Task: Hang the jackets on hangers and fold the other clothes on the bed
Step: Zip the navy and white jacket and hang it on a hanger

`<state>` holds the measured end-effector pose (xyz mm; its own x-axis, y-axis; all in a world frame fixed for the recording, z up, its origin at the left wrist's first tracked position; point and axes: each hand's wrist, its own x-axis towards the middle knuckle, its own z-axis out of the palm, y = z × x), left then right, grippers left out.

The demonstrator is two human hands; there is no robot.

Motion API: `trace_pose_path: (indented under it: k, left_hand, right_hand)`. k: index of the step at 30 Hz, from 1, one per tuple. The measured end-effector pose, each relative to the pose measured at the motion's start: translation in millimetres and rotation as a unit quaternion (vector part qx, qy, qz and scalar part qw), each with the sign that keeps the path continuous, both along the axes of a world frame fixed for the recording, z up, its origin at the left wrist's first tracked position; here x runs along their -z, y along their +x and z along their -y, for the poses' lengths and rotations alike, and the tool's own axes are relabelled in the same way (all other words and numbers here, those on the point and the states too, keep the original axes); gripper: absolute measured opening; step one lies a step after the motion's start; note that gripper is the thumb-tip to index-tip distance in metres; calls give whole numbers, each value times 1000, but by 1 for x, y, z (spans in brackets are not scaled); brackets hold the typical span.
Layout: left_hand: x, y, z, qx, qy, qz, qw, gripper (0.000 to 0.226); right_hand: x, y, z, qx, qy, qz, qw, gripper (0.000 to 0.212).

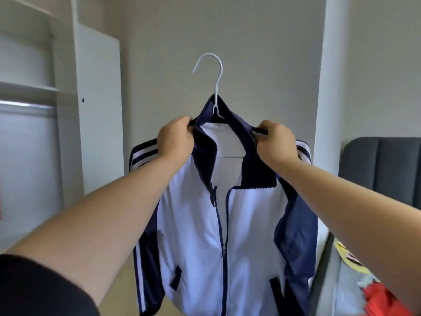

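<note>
A person holds a white and navy jacket (211, 236) up at arm's length, already draped over a white hanger (215, 87) whose hook pokes up through the collar. The left hand (175, 139) pinches the collar's left edge; the right hand (276, 141) grips the right edge. The hanging step looks nearly done. Next, probably, the hook goes onto the wardrobe rail (25, 106) at left. A bed (378, 165) lies at right.
</note>
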<state>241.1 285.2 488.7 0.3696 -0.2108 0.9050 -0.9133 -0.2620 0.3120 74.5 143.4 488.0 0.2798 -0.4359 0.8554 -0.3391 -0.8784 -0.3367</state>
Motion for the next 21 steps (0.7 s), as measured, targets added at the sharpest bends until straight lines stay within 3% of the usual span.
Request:
trace_pose_path:
  k: [7,11,16,21]
  left_hand:
    - [-62,-51,-34,15,-7,36,999,15]
    - [-71,-56,-31,31,42,19,998,13]
    - [-8,-28,8,56,242,-82,965,17]
    - [152,0,54,92,468,-209,854,30]
  right_hand:
    - [-46,-54,-39,-15,-5,102,995,16]
    - [-48,-67,-36,-8,18,116,993,16]
    - [12,-50,6,-5,149,-64,987,16]
    - [153,-23,52,-5,280,-276,919,18]
